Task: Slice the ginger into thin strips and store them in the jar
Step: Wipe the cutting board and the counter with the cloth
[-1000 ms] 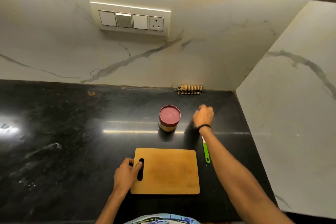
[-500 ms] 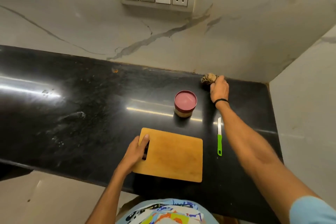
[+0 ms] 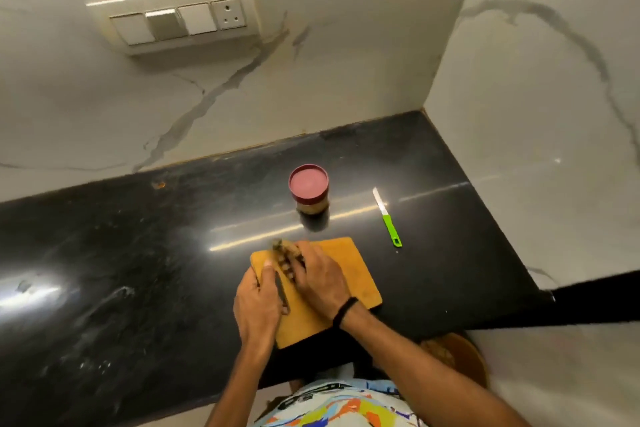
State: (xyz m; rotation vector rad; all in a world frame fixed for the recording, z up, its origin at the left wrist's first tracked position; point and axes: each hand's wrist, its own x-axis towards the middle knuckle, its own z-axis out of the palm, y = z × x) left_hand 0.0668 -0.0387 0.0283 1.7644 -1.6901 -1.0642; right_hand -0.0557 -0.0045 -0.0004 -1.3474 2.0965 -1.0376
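Right hand (image 3: 320, 282) gripped ginger (image 3: 282, 246) on the board (image 3: 349, 263); left hand (image 3: 258, 305) gripped its edge. Nothing was sliced: knife (image 3: 388, 218) lay untouched, jar (image 3: 309, 189) lidded.

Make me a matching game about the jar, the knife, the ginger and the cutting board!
Things:
1. jar
2. knife
3. ginger
4. cutting board

What fits:
A. green handle, lying alone on the counter
B. closed with a dark red lid
C. held in the right hand
D. gripped at its edge by the left hand

Pairs: 1-B, 2-A, 3-C, 4-D
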